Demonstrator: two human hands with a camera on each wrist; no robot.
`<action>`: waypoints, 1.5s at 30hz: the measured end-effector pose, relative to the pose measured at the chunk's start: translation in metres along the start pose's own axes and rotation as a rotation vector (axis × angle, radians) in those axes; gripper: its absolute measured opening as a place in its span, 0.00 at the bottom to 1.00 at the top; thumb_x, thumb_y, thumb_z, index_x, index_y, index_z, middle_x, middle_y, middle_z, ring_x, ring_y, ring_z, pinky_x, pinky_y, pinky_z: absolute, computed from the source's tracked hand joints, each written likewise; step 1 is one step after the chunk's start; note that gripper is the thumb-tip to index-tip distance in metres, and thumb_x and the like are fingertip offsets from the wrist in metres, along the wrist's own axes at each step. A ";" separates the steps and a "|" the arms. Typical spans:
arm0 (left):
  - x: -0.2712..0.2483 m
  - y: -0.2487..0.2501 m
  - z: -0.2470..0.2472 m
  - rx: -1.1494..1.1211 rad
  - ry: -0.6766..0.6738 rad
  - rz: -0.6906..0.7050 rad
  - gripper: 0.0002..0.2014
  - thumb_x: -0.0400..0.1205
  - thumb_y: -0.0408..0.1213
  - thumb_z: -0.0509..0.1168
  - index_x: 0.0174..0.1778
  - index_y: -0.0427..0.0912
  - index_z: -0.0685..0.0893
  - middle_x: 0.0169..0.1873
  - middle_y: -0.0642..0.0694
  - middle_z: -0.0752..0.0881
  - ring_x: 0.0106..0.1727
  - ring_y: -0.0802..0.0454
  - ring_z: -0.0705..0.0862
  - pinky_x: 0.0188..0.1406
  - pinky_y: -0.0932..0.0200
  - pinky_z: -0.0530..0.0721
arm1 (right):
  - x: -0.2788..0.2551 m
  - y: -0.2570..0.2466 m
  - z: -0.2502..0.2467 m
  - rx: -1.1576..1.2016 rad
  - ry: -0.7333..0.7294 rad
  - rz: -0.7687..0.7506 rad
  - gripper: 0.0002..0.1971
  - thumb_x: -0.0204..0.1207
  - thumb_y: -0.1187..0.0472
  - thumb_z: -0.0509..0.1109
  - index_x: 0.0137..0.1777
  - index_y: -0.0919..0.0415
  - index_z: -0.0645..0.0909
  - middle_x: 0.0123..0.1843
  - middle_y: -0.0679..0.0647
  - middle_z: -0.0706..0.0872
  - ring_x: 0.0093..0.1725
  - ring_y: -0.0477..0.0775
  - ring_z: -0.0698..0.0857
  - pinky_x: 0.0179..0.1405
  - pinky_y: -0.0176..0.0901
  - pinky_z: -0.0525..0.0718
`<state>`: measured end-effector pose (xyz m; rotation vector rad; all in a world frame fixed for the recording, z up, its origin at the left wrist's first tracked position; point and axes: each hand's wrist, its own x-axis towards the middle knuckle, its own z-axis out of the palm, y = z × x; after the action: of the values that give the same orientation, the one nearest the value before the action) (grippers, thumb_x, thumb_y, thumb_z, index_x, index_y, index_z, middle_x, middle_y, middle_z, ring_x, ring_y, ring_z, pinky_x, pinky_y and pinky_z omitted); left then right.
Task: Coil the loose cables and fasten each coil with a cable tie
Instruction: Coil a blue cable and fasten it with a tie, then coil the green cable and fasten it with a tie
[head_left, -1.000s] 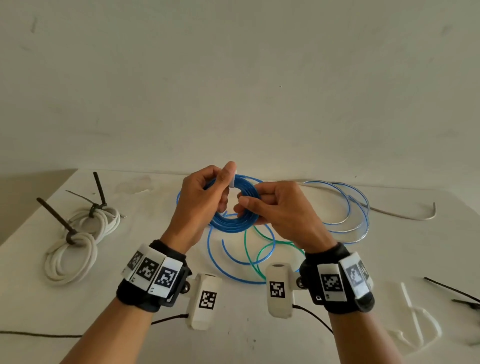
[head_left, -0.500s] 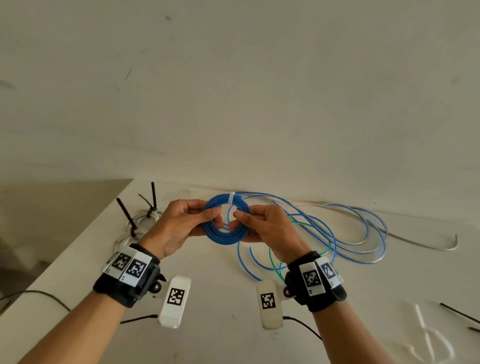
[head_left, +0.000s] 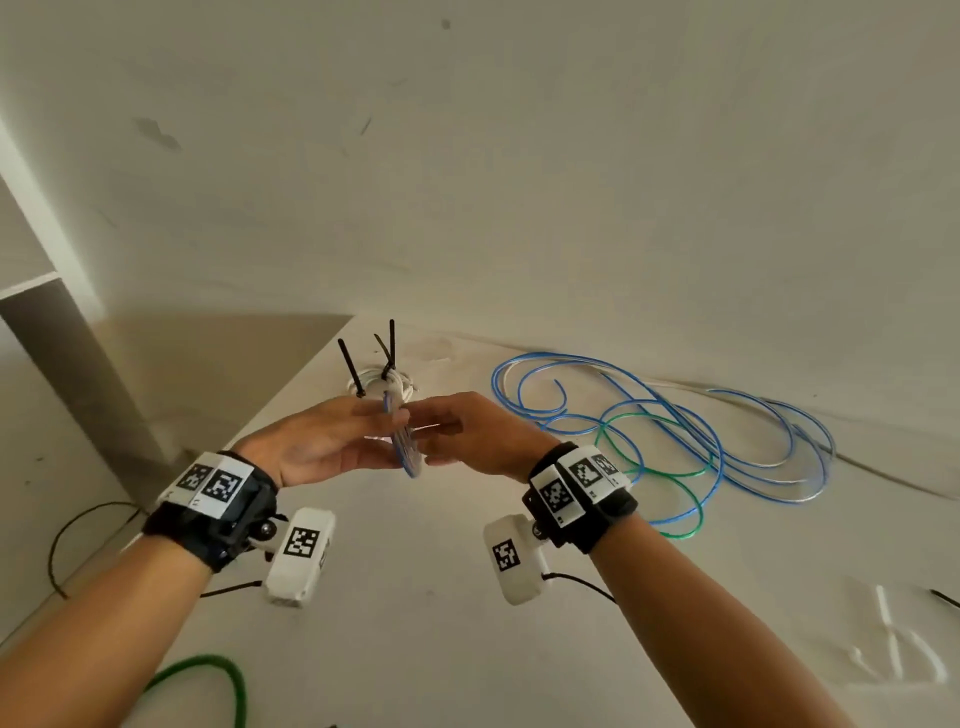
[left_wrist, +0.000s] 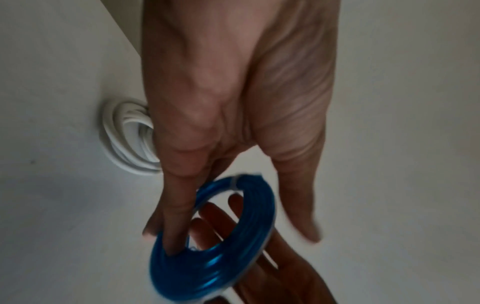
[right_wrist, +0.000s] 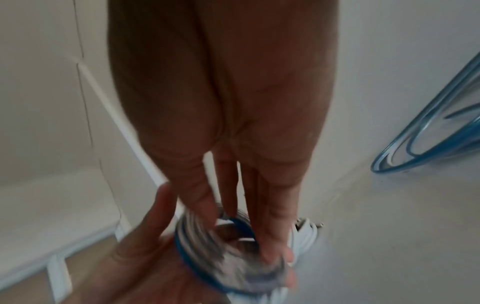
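Left hand (head_left: 317, 441): fingers (left_wrist: 179, 207) long and nearly straight, one tip poked through the centre hole of the blue coil (left_wrist: 215, 232), thumb apart to the side. Right hand (head_left: 467, 436): fingers (right_wrist: 270, 205) straight and close together, laid flat against the coil's other face. The coil is sandwiched edge-on between both hands, above the table (head_left: 415, 597), with a pale tie (left_wrist: 235, 182) around its top (blurred in the right wrist view). Behind the hands lie white coils (head_left: 384, 387) bound with black ties (head_left: 348, 364). Loose blue cable (head_left: 675, 415) and green cable (head_left: 649, 467) sprawl to the right.
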<state>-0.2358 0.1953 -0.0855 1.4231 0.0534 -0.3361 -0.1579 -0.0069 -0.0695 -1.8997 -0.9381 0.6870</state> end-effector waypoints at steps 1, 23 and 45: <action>0.000 -0.003 0.000 0.014 0.005 0.001 0.34 0.73 0.43 0.82 0.71 0.30 0.82 0.67 0.29 0.85 0.70 0.32 0.84 0.71 0.44 0.82 | 0.006 0.003 0.004 -0.045 0.096 0.003 0.15 0.81 0.73 0.69 0.65 0.62 0.87 0.62 0.60 0.91 0.54 0.52 0.90 0.53 0.42 0.90; 0.006 -0.011 -0.049 1.033 0.779 -0.088 0.10 0.76 0.38 0.79 0.52 0.45 0.91 0.49 0.44 0.91 0.54 0.42 0.88 0.56 0.51 0.84 | 0.025 0.045 0.036 -0.835 0.042 0.216 0.28 0.82 0.44 0.71 0.79 0.53 0.73 0.77 0.57 0.74 0.77 0.63 0.72 0.74 0.60 0.74; 0.133 -0.001 0.177 0.637 -0.130 -0.046 0.22 0.81 0.47 0.74 0.66 0.39 0.82 0.56 0.39 0.89 0.56 0.45 0.90 0.46 0.50 0.92 | -0.068 0.091 -0.105 -0.232 0.718 0.545 0.16 0.74 0.65 0.73 0.26 0.60 0.75 0.28 0.56 0.79 0.28 0.55 0.77 0.30 0.42 0.76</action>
<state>-0.1383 -0.0033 -0.0905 2.0270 -0.1395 -0.5106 -0.0863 -0.1417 -0.0955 -2.3855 -0.0374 0.1440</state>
